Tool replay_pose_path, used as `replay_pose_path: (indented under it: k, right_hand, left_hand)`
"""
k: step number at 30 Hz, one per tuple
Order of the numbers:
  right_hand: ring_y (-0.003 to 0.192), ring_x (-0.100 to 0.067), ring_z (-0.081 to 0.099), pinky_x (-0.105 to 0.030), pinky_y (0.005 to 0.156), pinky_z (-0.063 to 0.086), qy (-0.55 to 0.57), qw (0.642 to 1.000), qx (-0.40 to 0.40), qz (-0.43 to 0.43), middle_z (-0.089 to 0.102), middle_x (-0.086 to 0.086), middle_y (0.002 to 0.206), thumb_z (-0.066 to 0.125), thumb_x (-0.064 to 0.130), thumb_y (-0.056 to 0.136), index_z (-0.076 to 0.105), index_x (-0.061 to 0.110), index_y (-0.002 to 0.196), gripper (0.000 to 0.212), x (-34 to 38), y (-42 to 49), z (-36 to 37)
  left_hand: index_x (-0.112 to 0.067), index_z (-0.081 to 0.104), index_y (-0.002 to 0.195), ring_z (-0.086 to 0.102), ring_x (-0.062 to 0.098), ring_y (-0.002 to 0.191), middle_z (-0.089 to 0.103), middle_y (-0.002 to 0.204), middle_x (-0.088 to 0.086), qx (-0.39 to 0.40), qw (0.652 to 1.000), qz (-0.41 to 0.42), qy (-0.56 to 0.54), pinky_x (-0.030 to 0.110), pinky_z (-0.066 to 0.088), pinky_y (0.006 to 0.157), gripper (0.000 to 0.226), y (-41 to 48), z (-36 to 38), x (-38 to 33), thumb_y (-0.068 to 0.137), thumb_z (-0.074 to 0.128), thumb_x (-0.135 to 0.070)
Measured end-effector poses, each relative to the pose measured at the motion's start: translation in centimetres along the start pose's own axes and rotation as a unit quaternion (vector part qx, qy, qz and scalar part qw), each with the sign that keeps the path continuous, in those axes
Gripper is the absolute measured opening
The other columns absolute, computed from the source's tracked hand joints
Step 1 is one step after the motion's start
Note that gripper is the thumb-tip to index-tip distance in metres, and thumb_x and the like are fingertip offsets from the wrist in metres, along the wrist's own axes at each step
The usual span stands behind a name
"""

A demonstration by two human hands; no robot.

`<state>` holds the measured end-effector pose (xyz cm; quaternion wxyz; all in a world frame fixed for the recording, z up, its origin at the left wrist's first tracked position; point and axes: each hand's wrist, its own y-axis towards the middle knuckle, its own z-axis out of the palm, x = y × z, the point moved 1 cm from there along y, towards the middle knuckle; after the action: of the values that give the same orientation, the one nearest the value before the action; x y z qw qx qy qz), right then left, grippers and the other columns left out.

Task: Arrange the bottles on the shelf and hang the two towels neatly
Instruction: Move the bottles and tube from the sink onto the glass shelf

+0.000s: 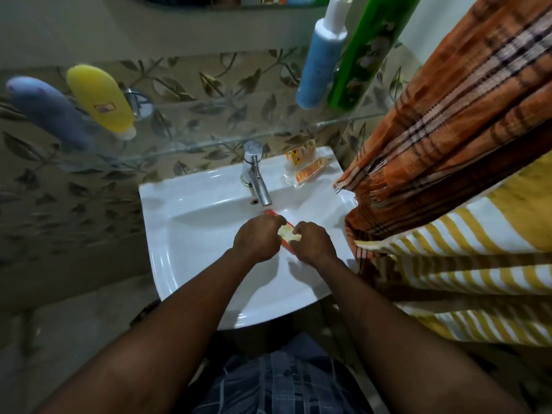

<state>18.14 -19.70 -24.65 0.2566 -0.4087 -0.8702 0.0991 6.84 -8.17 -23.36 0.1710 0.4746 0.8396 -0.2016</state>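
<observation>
Red-edged packet (286, 233) in the fingertip pinch of left hand (258, 239) and right hand (312, 243), above the sink (194, 234)

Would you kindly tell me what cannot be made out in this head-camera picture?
Head view:
The red-edged item over the sink: left hand and right hand pinch and cover it; identity unclear.
The blue bottle and green bottle: tops cut off by the top edge.
The yellow bottle: label too blurred to read.
The orange towel and striped towel: upper ends run off the frame; hanger unseen.
</observation>
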Motion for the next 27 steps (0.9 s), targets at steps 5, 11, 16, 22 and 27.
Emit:
replay_pose_path:
  k: [5, 11, 16, 22, 27]
  right_hand:
    - [0.114, -0.032, 0.063, -0.039, 0.089, 0.054, -0.072, 0.996, 0.017, -0.042, 0.063, -0.009, 0.124, 0.077, 0.03, 0.09, 0.062, 0.013, 0.134, 0.049, -1.1, 1.4, 2.6]
    - [0.112, -0.033, 0.061, -0.044, 0.089, 0.052, -0.174, 0.984, -0.011, -0.043, 0.062, -0.01, 0.121, 0.078, 0.033, 0.087, 0.051, 0.013, 0.134, 0.058, -2.1, 4.2, 5.7]
    - [0.107, -0.032, 0.064, -0.041, 0.085, 0.051, -0.184, 0.983, -0.022, -0.014, 0.062, -0.01, 0.114, 0.08, 0.035, 0.083, 0.053, 0.013, 0.126, 0.056, -2.5, 4.4, 7.6]
    - [0.097, -0.033, 0.069, -0.039, 0.078, 0.053, -0.069, 0.997, -0.006, 0.016, 0.068, -0.007, 0.103, 0.063, 0.034, 0.09, 0.062, 0.014, 0.103, 0.024, -1.0, 1.5, 7.2]
    - [0.095, -0.028, 0.067, -0.033, 0.068, 0.044, -0.112, 0.993, -0.014, -0.038, 0.065, -0.005, 0.103, 0.069, 0.037, 0.088, 0.064, 0.015, 0.106, 0.029, 0.7, -1.7, 4.6]
  left_hand:
    - [-0.011, 0.044, 0.154, 0.05, 0.033, 0.141, 0.052, 0.155, 0.014, 0.125, 0.988, -0.074, -0.054, 0.043, 0.043, 0.115, 0.065, 0.8, 4.6, 1.7, 0.096, 0.07, -0.024]
    - [-0.004, 0.049, 0.147, 0.059, 0.033, 0.128, 0.059, 0.144, 0.017, 0.113, 0.978, -0.131, -0.114, 0.041, 0.05, 0.104, 0.052, 2.3, 7.1, 2.5, 0.099, 0.065, -0.016]
    - [0.0, 0.055, 0.136, 0.06, 0.036, 0.124, 0.062, 0.137, 0.02, 0.106, 0.972, -0.161, -0.137, 0.035, 0.047, 0.094, 0.038, 2.5, 7.8, 2.8, 0.1, 0.06, -0.011]
    - [-0.001, 0.062, 0.126, 0.065, 0.035, 0.112, 0.068, 0.124, 0.016, 0.097, 0.907, -0.285, -0.295, 0.032, 0.045, 0.085, 0.048, 1.6, 7.9, 1.3, 0.101, 0.059, -0.042]
    - [-0.006, 0.067, 0.115, 0.072, 0.026, 0.082, 0.075, 0.089, 0.008, 0.034, 0.686, -0.426, -0.59, 0.042, 0.063, 0.08, 0.056, 0.0, 8.6, 0.7, 0.088, 0.069, -0.055]
